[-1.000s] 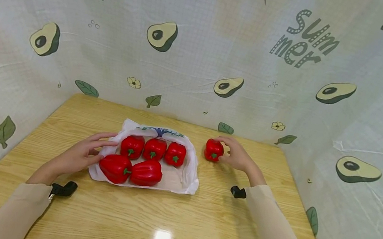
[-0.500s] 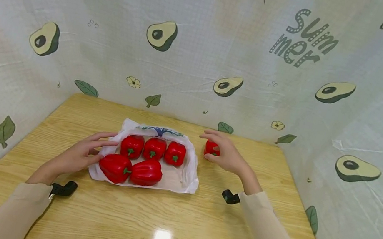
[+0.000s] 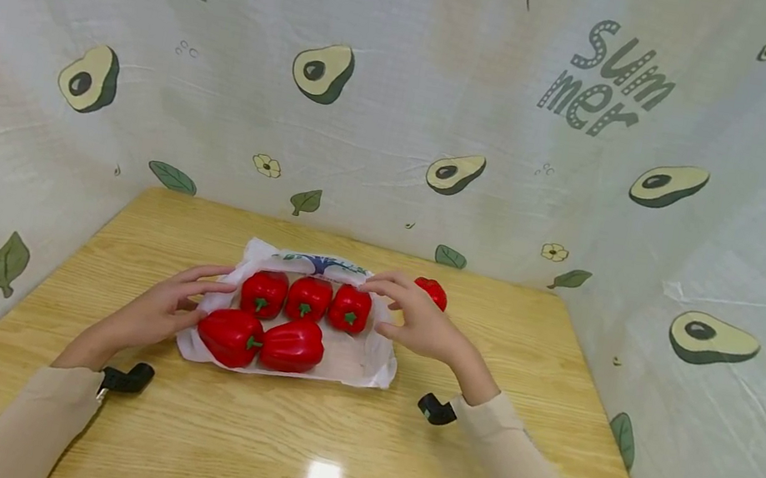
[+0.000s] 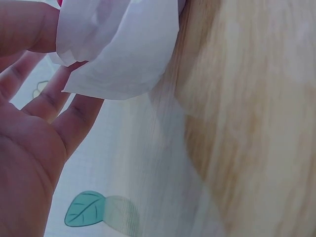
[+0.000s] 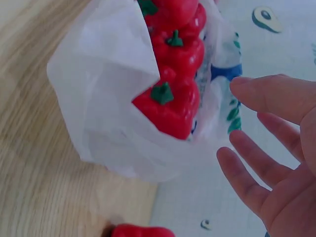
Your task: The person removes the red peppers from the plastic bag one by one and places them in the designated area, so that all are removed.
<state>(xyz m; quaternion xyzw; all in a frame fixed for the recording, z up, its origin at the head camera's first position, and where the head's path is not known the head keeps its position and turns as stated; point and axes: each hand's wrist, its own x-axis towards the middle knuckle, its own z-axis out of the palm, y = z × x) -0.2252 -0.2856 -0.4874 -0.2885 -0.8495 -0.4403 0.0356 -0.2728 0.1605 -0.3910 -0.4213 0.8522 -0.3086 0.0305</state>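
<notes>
Counter (image 3: 347,453), wood grain, carries a white plastic bag (image 3: 375,352) lying open with five red peppers in it: three in the back row (image 3: 309,298), two in front (image 3: 262,340). A sixth pepper (image 3: 433,290) sits loose on the counter just behind the right hand (image 3: 418,323), outside the bag.

Left hand (image 3: 154,311) pinches the bag's left edge between thumb and fingers. Right hand's grip holds nothing: fingers spread and relaxed over the bag's right rim, beside the rightmost back pepper (image 3: 350,308).

Risks (judgement only): the film is thin and slack, so a tug on one edge could tip the front peppers out; the loose pepper is round and near the back edge, so a knock from the wrist could roll it off.

Views: the head view gives the whole layout. Left wrist view shows the bag fold (image 4: 123,54) caught between the thumb (image 4: 24,27) and the fingers below it, no peppers to speak of. Right wrist view shows open fingers (image 5: 269,103) clear of the bag and the stray pepper (image 5: 140,230) at bottom edge.
</notes>
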